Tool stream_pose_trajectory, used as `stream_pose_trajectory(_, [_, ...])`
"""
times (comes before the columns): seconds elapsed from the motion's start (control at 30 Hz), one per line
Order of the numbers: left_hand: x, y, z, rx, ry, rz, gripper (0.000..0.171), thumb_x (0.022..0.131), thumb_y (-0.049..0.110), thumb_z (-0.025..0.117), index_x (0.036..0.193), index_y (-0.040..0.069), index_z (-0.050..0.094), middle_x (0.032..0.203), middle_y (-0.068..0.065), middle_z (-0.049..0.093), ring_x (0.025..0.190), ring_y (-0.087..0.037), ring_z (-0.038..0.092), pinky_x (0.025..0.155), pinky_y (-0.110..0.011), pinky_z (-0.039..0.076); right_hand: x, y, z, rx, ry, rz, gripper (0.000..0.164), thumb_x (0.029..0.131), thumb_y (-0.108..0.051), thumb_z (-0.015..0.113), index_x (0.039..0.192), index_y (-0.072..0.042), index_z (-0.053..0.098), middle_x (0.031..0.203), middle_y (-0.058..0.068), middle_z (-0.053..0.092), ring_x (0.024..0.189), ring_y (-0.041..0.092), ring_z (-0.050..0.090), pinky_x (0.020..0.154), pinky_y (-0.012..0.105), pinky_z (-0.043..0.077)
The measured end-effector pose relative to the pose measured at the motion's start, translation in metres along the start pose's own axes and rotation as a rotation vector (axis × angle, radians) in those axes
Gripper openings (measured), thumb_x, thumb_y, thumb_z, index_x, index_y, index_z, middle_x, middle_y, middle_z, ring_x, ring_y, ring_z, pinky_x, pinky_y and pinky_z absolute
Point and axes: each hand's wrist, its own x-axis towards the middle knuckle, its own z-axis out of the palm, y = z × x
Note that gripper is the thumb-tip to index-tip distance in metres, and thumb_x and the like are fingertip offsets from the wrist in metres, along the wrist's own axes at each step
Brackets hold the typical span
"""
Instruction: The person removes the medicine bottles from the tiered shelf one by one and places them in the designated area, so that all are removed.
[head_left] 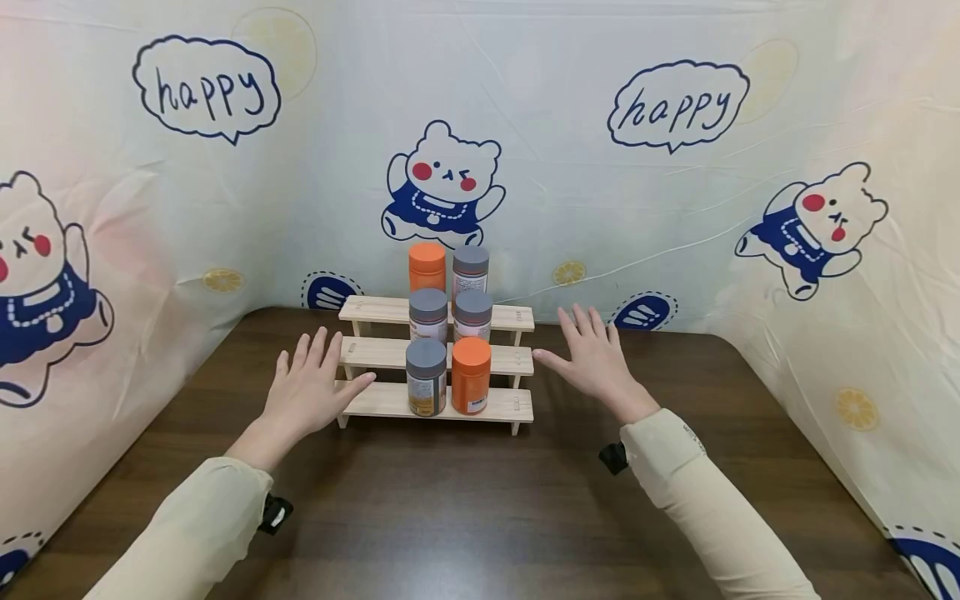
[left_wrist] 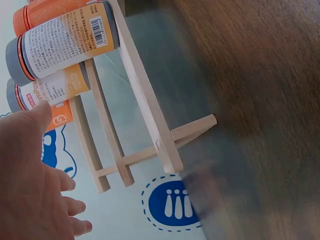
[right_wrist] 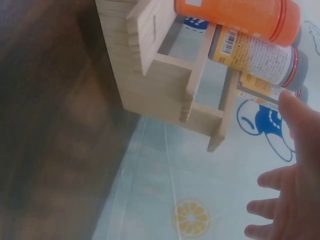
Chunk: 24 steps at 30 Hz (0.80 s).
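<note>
Three-tier wooden display stand (head_left: 382, 403): stood near the far edge of the brown table (head_left: 450, 500), long axis parallel to it. Six jars (head_left: 472, 379): upright, lids up, two per tier. Left hand (head_left: 306, 393): fingers spread, held nothing, at stand's left end. Right hand (head_left: 597, 363): likewise, off right end.

A pale cloth (head_left: 555, 50) bears a winking middle bear (head_left: 438, 210) in a blue garment, and a dark brown table (head_left: 465, 517) lies below that bear. Up and left of the middle bear is a "happy" speech bubble (head_left: 206, 90); up and right, a second bubble (head_left: 678, 104) with the same word. To its far left is a partly cropped bear (head_left: 41, 304); to its far right, a tilted bear (head_left: 802, 242). Low to its right sits a citrus slice (head_left: 570, 272). A faint yellow round (head_left: 288, 42), perhaps another slice, shows up and left of it.
</note>
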Motion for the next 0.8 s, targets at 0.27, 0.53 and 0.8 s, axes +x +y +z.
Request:
stream_pose_trajectory(0.27, [0.001, -0.005, 0.004, 0.004, 0.023, -0.003, 0.097, 0.086, 0.068, 0.037, 0.144, -0.006, 0.013, 0.146, -0.032, 0.006, 0.132, -0.048, 0.0, 0.101, -0.061, -0.004, 0.012, -0.003, -0.016, 0.025, 0.014, -0.033, 0.085, 0.087, -0.061, 0.046, 0.148, -0.009, 0.018, 0.15, 0.018, 0.015, 0.137, 0.036, 0.005, 0.106, 0.056, 0.005])
stream_pose_trajectory(0.53, [-0.003, -0.009, 0.005, -0.018, 0.051, 0.019, 0.093, 0.087, 0.064, 0.041, 0.143, -0.007, 0.017, 0.145, -0.033, 0.01, 0.131, -0.05, 0.005, 0.102, -0.062, 0.002, 0.029, -0.009, -0.035, 0.076, 0.093, -0.094, 0.078, 0.089, -0.053, 0.051, 0.146, -0.007, 0.024, 0.147, 0.02, 0.024, 0.134, 0.037, 0.016, 0.105, 0.056, 0.011])
stream_pose_trajectory(0.8, [-0.005, -0.022, 0.013, -0.065, 0.028, 0.027, 0.096, 0.086, 0.063, 0.046, 0.144, -0.006, 0.014, 0.145, -0.033, 0.008, 0.131, -0.05, 0.004, 0.101, -0.063, 0.002, 0.049, -0.024, -0.047, 0.222, 0.175, -0.162, 0.074, 0.087, -0.051, 0.056, 0.143, -0.008, 0.034, 0.145, 0.015, 0.031, 0.132, 0.031, 0.027, 0.105, 0.05, 0.022])
